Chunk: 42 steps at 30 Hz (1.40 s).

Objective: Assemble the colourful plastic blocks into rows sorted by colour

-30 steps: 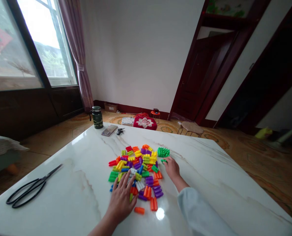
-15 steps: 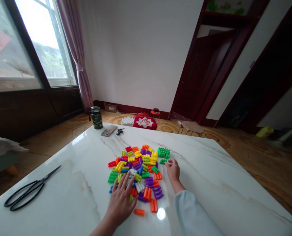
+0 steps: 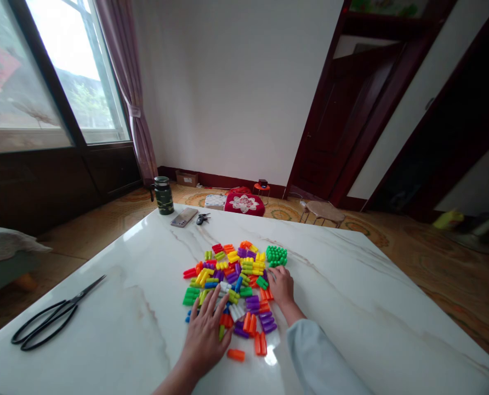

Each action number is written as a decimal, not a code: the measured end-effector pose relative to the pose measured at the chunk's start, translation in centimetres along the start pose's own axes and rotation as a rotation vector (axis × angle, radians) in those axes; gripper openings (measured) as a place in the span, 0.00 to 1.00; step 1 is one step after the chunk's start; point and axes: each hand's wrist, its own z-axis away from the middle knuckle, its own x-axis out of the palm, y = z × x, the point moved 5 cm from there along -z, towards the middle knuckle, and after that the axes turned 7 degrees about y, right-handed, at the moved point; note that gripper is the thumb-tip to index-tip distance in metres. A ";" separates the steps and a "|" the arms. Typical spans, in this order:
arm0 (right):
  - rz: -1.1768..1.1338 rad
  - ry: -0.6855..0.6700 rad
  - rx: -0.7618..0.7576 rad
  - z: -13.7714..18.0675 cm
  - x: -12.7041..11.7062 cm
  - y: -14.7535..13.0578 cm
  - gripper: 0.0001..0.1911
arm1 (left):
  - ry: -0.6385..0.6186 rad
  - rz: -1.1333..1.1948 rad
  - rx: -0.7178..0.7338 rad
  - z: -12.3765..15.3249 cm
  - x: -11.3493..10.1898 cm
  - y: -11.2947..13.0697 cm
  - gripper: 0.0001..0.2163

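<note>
A pile of colourful plastic toy blocks (image 3: 251,267) with rounded, finger-like ends lies on the white marble-patterned table (image 3: 137,329). My left hand (image 3: 208,328) rests on the near left part of the pile, fingers spread, holding nothing I can see. At the pile's right edge is my right hand (image 3: 281,284), its fingers pointing down beside a green block (image 3: 262,282); no block shows in them, though the fingertips are partly hidden. Just beyond it, several green blocks (image 3: 276,255) stand close together in a group. A single orange block (image 3: 236,355) lies near the front.
Large black-handled scissors (image 3: 59,315) lie on the left of the table. Toward the far left corner are a camouflage-patterned flask (image 3: 164,196), a phone (image 3: 184,217) and keys (image 3: 203,219). A stool (image 3: 324,210) stands on the floor past the far edge.
My right hand has moved slightly left and nearer, from the green group to the pile's edge. The green piece by its fingertips no longer shows separately. My left hand stays put.
</note>
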 end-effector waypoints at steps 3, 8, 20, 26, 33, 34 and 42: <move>0.031 -0.010 0.004 -0.4 0.3 -0.1 0.14 | -0.020 -0.005 -0.003 0.0 0.0 0.0 0.31; 0.058 -0.029 0.004 -0.9 0.7 -0.2 0.15 | -0.018 0.002 -0.012 -0.1 -0.1 0.1 0.31; -0.048 0.093 0.015 -0.2 0.6 1.6 0.15 | -0.023 -0.016 0.000 -0.1 -0.2 0.2 0.32; -0.004 0.169 0.152 -0.7 0.1 3.6 0.13 | -0.009 0.000 -0.010 -0.1 -0.3 0.1 0.31; 0.008 0.134 0.156 -1.3 0.0 3.8 0.14 | -0.028 -0.016 -0.004 0.0 -0.2 0.1 0.32; 0.005 0.131 0.155 -1.4 0.0 3.8 0.14 | -0.030 -0.019 -0.004 0.0 -0.2 0.2 0.32; -0.057 0.148 0.175 -1.4 0.2 4.1 0.14 | -0.021 -0.005 -0.007 -0.1 -0.3 0.2 0.32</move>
